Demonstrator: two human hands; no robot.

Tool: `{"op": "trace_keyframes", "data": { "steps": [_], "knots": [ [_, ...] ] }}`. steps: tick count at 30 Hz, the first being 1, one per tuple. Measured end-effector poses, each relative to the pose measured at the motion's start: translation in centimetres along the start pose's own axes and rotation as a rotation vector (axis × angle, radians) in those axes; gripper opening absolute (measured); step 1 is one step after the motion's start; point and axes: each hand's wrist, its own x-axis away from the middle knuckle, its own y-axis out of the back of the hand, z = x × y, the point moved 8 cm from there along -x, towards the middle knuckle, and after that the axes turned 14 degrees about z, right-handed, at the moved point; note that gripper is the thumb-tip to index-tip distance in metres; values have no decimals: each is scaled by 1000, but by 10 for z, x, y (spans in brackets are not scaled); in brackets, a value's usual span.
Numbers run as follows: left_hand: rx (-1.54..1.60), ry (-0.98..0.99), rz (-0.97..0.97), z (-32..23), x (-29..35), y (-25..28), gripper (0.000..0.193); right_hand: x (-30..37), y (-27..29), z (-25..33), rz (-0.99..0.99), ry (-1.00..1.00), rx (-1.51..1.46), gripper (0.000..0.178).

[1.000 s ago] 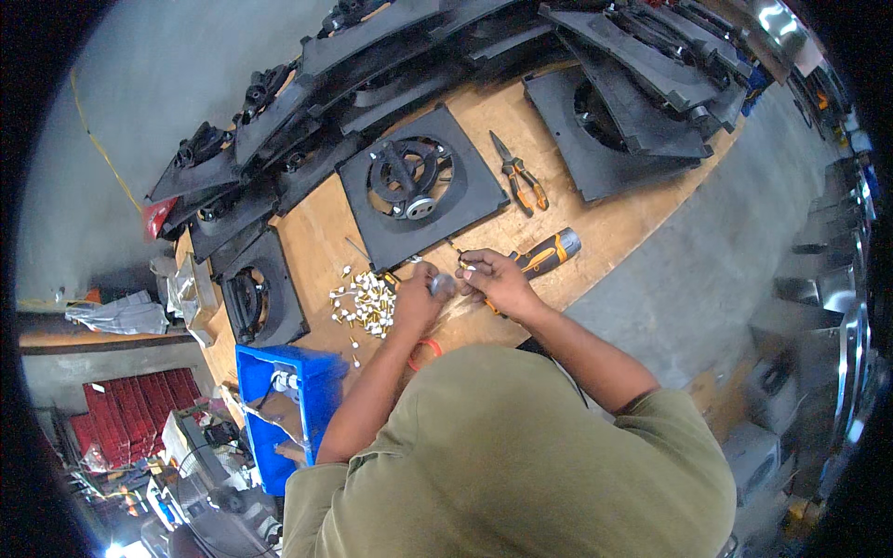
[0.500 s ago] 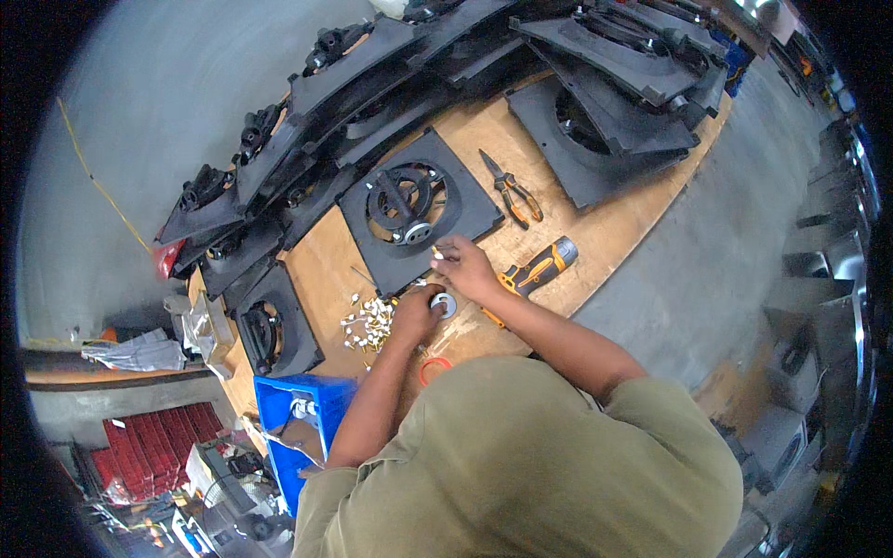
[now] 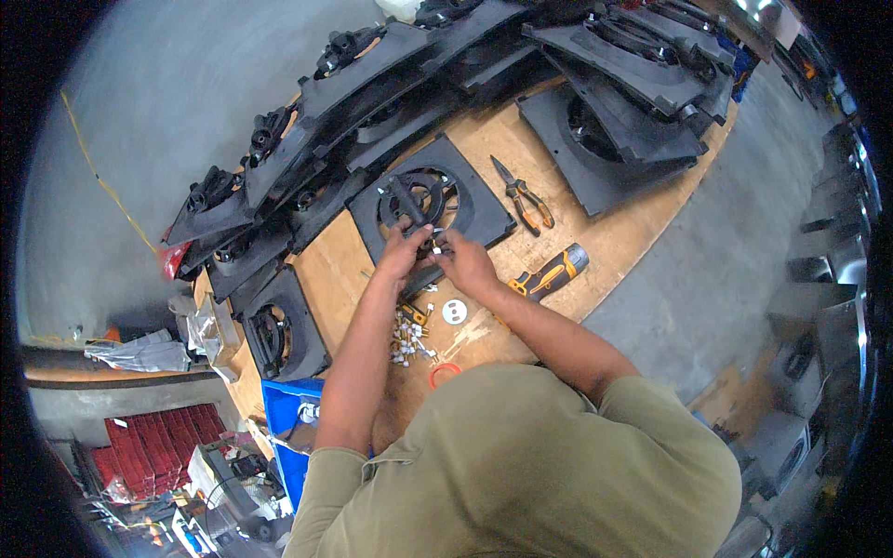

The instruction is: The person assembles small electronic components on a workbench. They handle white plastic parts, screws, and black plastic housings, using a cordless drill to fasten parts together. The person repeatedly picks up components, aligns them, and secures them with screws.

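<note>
A square black plastic panel [image 3: 479,200] with a round opening lies before me, and a black bar [image 3: 402,197] crosses its ring. My left hand [image 3: 402,251] is closed around the near end of this bar, its thumb beside a pale disc-like face. Close by on the right, my right hand [image 3: 465,264] pinches a small white connector [image 3: 436,249] against the same end. Its exact seating is hidden by fingers. On the wood near my wrists lie a white slotted disc [image 3: 454,312] and a loose pile of small white-and-yellow connectors [image 3: 407,344].
Pliers [image 3: 526,197] and an orange-and-black cordless screwdriver [image 3: 555,272] lie to the right on the wooden table [image 3: 642,200]. Similar black panels [image 3: 372,79] are stacked along the far side. A blue bin [image 3: 284,409] stands at left, and a red ring [image 3: 445,374] lies near my body.
My left hand has left the white disc on the table and moved up to the bar's end. My right hand has brought the small connector there too. The view has shifted slightly.
</note>
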Motion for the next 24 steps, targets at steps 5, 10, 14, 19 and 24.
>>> {"op": "trace_keyframes", "data": {
  "steps": [5, 10, 14, 19, 24],
  "knots": [
    [-401, 145, 19, -20, -17, 2, 87, 6, 3, 15, -40, 180, 95, 29],
    [-900, 187, 50, -40, -43, -7, 94, 8, -1, 6, -65, 137, 126, 23],
    [-1028, 228, -7, -40, -46, -6, 91, 10, -1, 1, -133, 187, 15, 20],
    [-881, 204, 94, -34, -44, -8, 88, 12, -4, 3, -141, 201, 50, 17],
    [-825, 255, 55, -28, -47, -2, 83, 13, -3, 10, -109, 249, 150, 17]
  ]
}}
